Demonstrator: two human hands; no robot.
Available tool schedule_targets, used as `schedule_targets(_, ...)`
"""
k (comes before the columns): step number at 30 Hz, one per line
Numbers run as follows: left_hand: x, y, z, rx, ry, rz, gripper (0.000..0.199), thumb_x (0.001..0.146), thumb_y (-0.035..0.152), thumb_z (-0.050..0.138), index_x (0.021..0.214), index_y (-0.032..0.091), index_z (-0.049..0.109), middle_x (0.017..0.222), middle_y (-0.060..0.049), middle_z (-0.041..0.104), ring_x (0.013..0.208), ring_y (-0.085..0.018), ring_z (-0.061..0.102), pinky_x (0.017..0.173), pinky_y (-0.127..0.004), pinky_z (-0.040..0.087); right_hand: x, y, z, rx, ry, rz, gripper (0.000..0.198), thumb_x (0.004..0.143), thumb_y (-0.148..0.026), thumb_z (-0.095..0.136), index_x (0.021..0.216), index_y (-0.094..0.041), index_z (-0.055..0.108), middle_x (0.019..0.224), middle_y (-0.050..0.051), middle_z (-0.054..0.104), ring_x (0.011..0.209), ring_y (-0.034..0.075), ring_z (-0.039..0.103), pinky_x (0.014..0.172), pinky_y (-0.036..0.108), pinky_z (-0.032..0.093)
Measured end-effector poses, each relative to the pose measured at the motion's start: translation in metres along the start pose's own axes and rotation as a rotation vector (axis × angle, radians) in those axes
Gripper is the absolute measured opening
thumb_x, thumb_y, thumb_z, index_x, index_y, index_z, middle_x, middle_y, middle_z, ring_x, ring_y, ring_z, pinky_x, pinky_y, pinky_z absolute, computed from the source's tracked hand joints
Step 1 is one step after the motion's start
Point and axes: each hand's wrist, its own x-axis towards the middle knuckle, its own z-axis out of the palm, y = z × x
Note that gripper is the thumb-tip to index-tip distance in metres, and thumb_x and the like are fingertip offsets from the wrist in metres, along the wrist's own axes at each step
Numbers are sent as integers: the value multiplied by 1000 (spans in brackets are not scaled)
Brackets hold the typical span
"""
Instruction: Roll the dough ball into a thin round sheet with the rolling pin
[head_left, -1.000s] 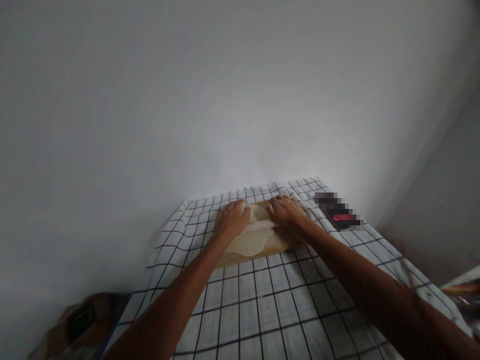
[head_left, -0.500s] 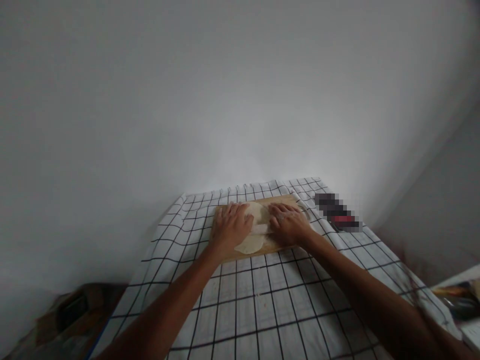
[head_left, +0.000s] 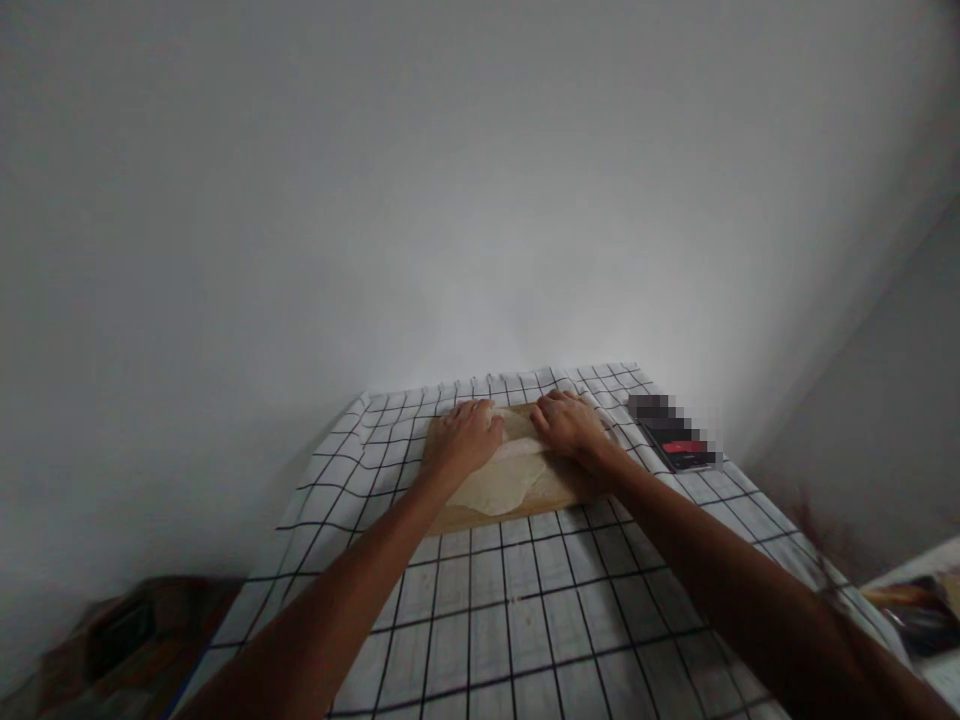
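A thin sheet of pale dough [head_left: 499, 487] lies on a wooden board [head_left: 577, 487], its near part showing between my forearms. Across it runs a pale rolling pin [head_left: 519, 447], of which only a short middle stretch shows. On the pin's left part rests my left hand [head_left: 471, 432], fingers bent over it. My right hand [head_left: 568, 422] bears on the right part in the same way, its fingers curled forward. Both hands hide the ends of the pin and some of the dough's far side.
A white cloth with black grid lines [head_left: 480, 640] covers the table. To the right of the board lies a dark item with a red patch [head_left: 684, 448], partly pixelated. A pale wall [head_left: 480, 200] rises behind the table. Dim objects [head_left: 124, 635] stand low at the left.
Both hands and the rolling pin have moved forward, away from me, over the dough. More of the dough's near side now shows, and the fingers look more curled.
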Motion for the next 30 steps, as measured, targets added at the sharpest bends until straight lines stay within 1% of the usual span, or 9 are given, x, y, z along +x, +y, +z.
schedule_targets(4, 14, -6, 4, 3, 5, -35, 41, 100, 39, 38, 132, 23, 58, 135, -10, 64, 126, -28, 57, 105, -43, 43, 31, 8, 8, 27, -81, 11, 45, 105, -39, 29, 117, -19, 67, 125, 15, 66, 113, 28, 62, 96, 44, 47)
schedule_targets(6, 17, -7, 5, 4, 1, -42, 40, 99, 39, 39, 130, 23, 60, 133, -10, 65, 125, -27, 57, 107, -43, 41, 39, 11, 12, 35, -110, -1, 43, 104, -40, 31, 120, -20, 67, 126, 15, 66, 113, 29, 62, 96, 45, 47)
schedule_targets(8, 19, -7, 5, 3, -11, -46, 40, 98, 38, 41, 129, 22, 60, 132, -11, 65, 125, -27, 58, 107, -43, 41, 41, 13, 16, 38, -126, -13, 43, 104, -40, 33, 122, -20, 66, 126, 14, 66, 115, 28, 62, 97, 45, 47)
schedule_targets(11, 18, -5, 4, -2, -27, -48, 41, 97, 38, 42, 130, 21, 60, 134, -11, 65, 126, -28, 57, 107, -44, 42, 34, 14, 18, 37, -121, -23, 42, 105, -40, 32, 126, -22, 63, 129, 13, 65, 119, 28, 59, 101, 46, 45)
schedule_targets(16, 9, 2, 0, 0, -42, -31, 42, 97, 38, 42, 132, 22, 58, 138, -10, 63, 128, -30, 55, 106, -47, 43, 14, 13, 16, 35, -60, -43, 38, 106, -37, 33, 131, -24, 58, 131, 12, 63, 124, 27, 55, 105, 47, 42)
schedule_targets(21, -1, 5, -2, 35, -8, 23, 38, 96, 36, 43, 129, 23, 59, 136, -8, 64, 129, -27, 54, 108, -45, 40, 1, 10, 12, 10, -52, -75, 38, 105, -30, 30, 128, -20, 58, 129, 13, 64, 123, 27, 56, 106, 47, 40)
schedule_targets(30, -13, 8, -4, 62, 42, 64, 36, 97, 35, 43, 128, 25, 59, 129, -8, 67, 122, -29, 57, 104, -48, 40, -15, 5, 10, 15, -8, -88, 37, 104, -30, 32, 124, -18, 62, 132, 13, 63, 124, 28, 55, 105, 45, 40)
